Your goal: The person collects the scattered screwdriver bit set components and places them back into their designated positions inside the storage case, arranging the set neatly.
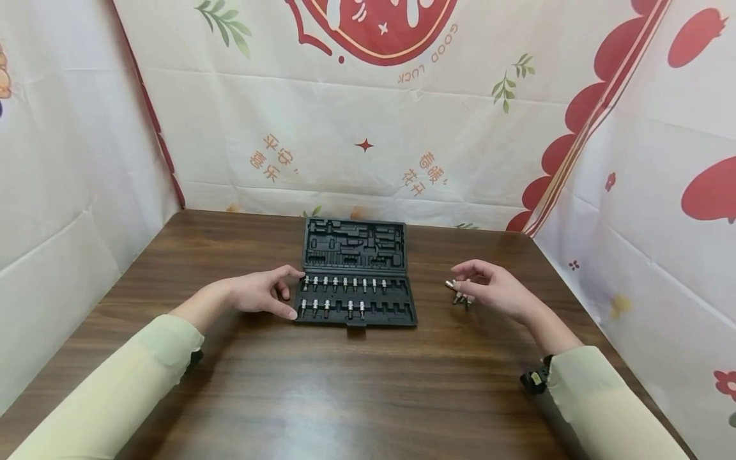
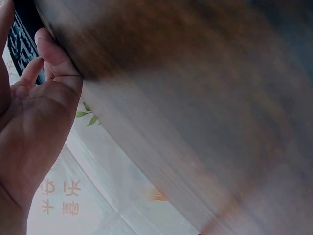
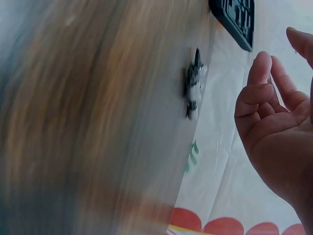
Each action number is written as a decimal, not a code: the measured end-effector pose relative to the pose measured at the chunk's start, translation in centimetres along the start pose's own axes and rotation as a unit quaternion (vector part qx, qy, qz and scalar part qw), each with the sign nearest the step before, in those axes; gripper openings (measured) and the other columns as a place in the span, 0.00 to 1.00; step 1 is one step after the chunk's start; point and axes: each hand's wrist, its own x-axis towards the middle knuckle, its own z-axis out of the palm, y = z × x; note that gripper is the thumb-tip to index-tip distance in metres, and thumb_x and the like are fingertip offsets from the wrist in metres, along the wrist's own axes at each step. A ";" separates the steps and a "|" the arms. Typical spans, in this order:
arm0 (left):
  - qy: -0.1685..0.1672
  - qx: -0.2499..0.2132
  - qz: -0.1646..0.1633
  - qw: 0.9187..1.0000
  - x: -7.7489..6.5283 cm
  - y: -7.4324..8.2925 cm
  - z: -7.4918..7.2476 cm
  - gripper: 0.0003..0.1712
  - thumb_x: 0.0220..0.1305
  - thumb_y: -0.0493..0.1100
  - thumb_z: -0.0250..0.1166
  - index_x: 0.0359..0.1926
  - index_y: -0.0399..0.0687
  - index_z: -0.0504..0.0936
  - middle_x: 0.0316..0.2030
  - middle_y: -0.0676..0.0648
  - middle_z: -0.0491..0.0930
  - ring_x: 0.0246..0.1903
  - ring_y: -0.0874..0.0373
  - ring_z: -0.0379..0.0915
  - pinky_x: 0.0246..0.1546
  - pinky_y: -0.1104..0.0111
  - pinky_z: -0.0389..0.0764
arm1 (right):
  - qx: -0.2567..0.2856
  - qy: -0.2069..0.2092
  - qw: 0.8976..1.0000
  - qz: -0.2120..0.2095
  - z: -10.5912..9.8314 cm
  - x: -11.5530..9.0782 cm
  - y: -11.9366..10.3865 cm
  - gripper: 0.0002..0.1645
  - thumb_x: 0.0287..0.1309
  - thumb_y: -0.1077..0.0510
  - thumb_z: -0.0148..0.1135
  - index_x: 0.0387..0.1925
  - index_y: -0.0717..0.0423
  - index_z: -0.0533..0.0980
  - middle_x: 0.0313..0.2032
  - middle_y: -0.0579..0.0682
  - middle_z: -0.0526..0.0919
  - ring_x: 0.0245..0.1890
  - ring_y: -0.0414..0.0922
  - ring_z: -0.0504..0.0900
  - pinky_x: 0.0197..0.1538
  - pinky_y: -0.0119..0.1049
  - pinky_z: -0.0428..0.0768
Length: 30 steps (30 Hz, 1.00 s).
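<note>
A black socket case (image 1: pixel 354 306) lies open on the wooden table, its lid (image 1: pixel 354 244) tipped back toward the cloth. Several short metal bit sockets (image 1: pixel 345 284) stand in its back row. Fewer fill the front row, where slots at the right are bare. My left hand (image 1: pixel 259 291) rests at the case's left side, index fingertip by the hinge corner and thumb on the front corner. Over on the right, my right hand (image 1: pixel 489 289) hovers by a small pile of loose bit sockets (image 1: pixel 458 298). In the right wrist view, thumb and fingers stand apart above the loose bit sockets (image 3: pixel 193 88), holding nothing.
The brown wooden table (image 1: pixel 322 390) extends in front of the case and to both sides. A white printed cloth (image 1: pixel 345 172) hangs behind it, with more cloth at left and right. Dark straps with a small device (image 1: pixel 536 379) sit at the right wrist.
</note>
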 end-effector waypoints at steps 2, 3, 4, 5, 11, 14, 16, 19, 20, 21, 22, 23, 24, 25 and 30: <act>0.000 -0.001 0.002 1.000 0.0 -0.1 0.0 0.54 0.67 0.55 0.81 0.83 0.49 0.61 0.52 0.42 0.76 0.41 0.53 0.75 0.46 0.62 0.76 | 0.003 0.005 1.000 0.001 -0.4 -0.5 0.3 0.30 0.75 0.47 0.71 0.69 0.60 0.77 0.53 0.57 0.85 0.47 0.52 0.86 0.47 0.43 0.87; 0.000 -0.003 0.003 1.000 0.0 -0.1 0.1 0.54 0.67 0.55 0.81 0.83 0.49 0.61 0.51 0.42 0.76 0.41 0.53 0.75 0.46 0.62 0.76 | 0.000 0.007 1.000 0.001 -0.6 -0.7 0.5 0.30 0.75 0.47 0.71 0.68 0.60 0.77 0.52 0.57 0.85 0.46 0.52 0.87 0.47 0.43 0.87; 0.000 -0.004 0.003 1.000 0.1 -0.2 0.1 0.54 0.67 0.55 0.81 0.83 0.48 0.61 0.51 0.42 0.76 0.41 0.53 0.75 0.46 0.62 0.76 | -0.001 0.011 1.000 0.003 -0.8 -0.8 0.7 0.30 0.75 0.48 0.71 0.68 0.60 0.78 0.52 0.57 0.86 0.45 0.52 0.87 0.46 0.42 0.86; -0.001 -0.006 0.007 1.000 0.0 -0.2 0.1 0.54 0.67 0.54 0.81 0.83 0.48 0.61 0.51 0.42 0.76 0.41 0.53 0.75 0.46 0.61 0.76 | -0.004 0.013 1.000 0.003 -1.0 -1.0 0.9 0.30 0.75 0.48 0.71 0.68 0.60 0.78 0.52 0.57 0.86 0.45 0.51 0.87 0.45 0.42 0.86; -0.001 -0.004 0.014 1.000 -0.1 -0.2 0.0 0.53 0.67 0.54 0.81 0.82 0.47 0.61 0.51 0.42 0.75 0.41 0.53 0.75 0.46 0.61 0.76 | -0.017 0.021 1.000 0.010 -1.8 -1.7 2.4 0.28 0.76 0.49 0.71 0.67 0.62 0.78 0.53 0.60 0.87 0.45 0.50 0.87 0.46 0.41 0.87; -0.001 -0.004 0.012 1.000 -0.1 -0.2 0.0 0.53 0.67 0.54 0.80 0.82 0.47 0.61 0.51 0.42 0.75 0.41 0.53 0.75 0.47 0.61 0.75 | -0.025 0.018 0.999 0.016 -2.0 -2.0 2.9 0.28 0.76 0.50 0.71 0.67 0.63 0.78 0.52 0.60 0.87 0.44 0.50 0.87 0.45 0.40 0.87; -0.001 -0.004 0.009 1.000 0.0 -0.3 0.0 0.53 0.67 0.54 0.80 0.82 0.48 0.61 0.51 0.42 0.75 0.41 0.53 0.75 0.47 0.61 0.75 | -0.034 0.014 0.999 0.024 -2.1 -2.1 3.4 0.28 0.75 0.50 0.71 0.66 0.63 0.78 0.51 0.60 0.86 0.41 0.49 0.87 0.43 0.40 0.87; -0.003 -0.004 0.008 1.000 0.0 -0.1 0.0 0.53 0.67 0.54 0.80 0.83 0.48 0.60 0.51 0.42 0.75 0.41 0.53 0.75 0.46 0.61 0.75 | -0.039 -0.004 0.999 0.036 -2.1 -2.3 4.1 0.28 0.75 0.51 0.71 0.66 0.64 0.77 0.50 0.58 0.86 0.38 0.47 0.85 0.39 0.41 0.87; -0.003 -0.004 0.007 1.000 0.0 -0.1 0.0 0.54 0.67 0.54 0.80 0.83 0.48 0.60 0.51 0.42 0.75 0.41 0.53 0.75 0.46 0.61 0.75 | -0.040 -0.012 0.998 0.041 -2.1 -2.3 4.3 0.28 0.74 0.51 0.71 0.66 0.64 0.77 0.49 0.58 0.85 0.38 0.47 0.85 0.38 0.42 0.87; -0.003 -0.004 0.007 1.000 0.0 -0.1 0.0 0.54 0.67 0.54 0.80 0.83 0.47 0.60 0.51 0.42 0.75 0.41 0.53 0.75 0.46 0.61 0.75 | -0.045 -0.019 0.998 0.048 -2.1 -2.3 4.5 0.28 0.74 0.51 0.71 0.66 0.64 0.77 0.49 0.57 0.85 0.38 0.46 0.84 0.37 0.42 0.86; -0.003 -0.003 0.008 1.000 0.0 -0.1 0.0 0.54 0.67 0.54 0.80 0.83 0.47 0.60 0.51 0.42 0.75 0.41 0.53 0.75 0.46 0.61 0.75 | -0.046 -0.027 0.997 0.054 -2.1 -2.3 4.6 0.28 0.74 0.51 0.71 0.66 0.63 0.77 0.48 0.57 0.85 0.37 0.46 0.83 0.37 0.41 0.86; -0.003 -0.002 0.008 1.000 -0.1 -0.1 -0.1 0.54 0.67 0.54 0.80 0.83 0.47 0.60 0.51 0.42 0.75 0.41 0.53 0.75 0.46 0.61 0.75 | -0.048 -0.034 0.997 0.059 -2.1 -2.2 4.7 0.28 0.74 0.50 0.71 0.66 0.63 0.77 0.47 0.56 0.84 0.37 0.46 0.83 0.36 0.41 0.85; -0.002 0.000 0.007 1.000 -0.1 -0.1 -0.1 0.54 0.67 0.54 0.81 0.83 0.47 0.60 0.51 0.42 0.75 0.41 0.53 0.75 0.46 0.61 0.75 | -0.051 -0.039 0.996 0.065 -2.1 -2.2 4.7 0.28 0.74 0.50 0.71 0.65 0.62 0.77 0.47 0.56 0.84 0.37 0.46 0.82 0.36 0.41 0.85; -0.001 0.001 0.007 1.000 -0.1 -0.1 -0.1 0.54 0.67 0.54 0.81 0.83 0.47 0.60 0.51 0.42 0.75 0.41 0.53 0.75 0.46 0.61 0.75 | -0.056 -0.042 0.995 0.070 -2.1 -2.1 4.8 0.28 0.73 0.50 0.72 0.65 0.62 0.78 0.46 0.55 0.84 0.36 0.46 0.82 0.36 0.41 0.84; 0.001 0.004 0.005 1.000 0.0 -0.1 0.0 0.53 0.67 0.54 0.81 0.82 0.47 0.61 0.51 0.42 0.76 0.41 0.53 0.75 0.47 0.61 0.75 | -0.065 -0.045 0.994 0.071 -1.8 -1.4 4.7 0.28 0.72 0.50 0.74 0.63 0.63 0.78 0.40 0.52 0.83 0.34 0.45 0.81 0.34 0.39 0.81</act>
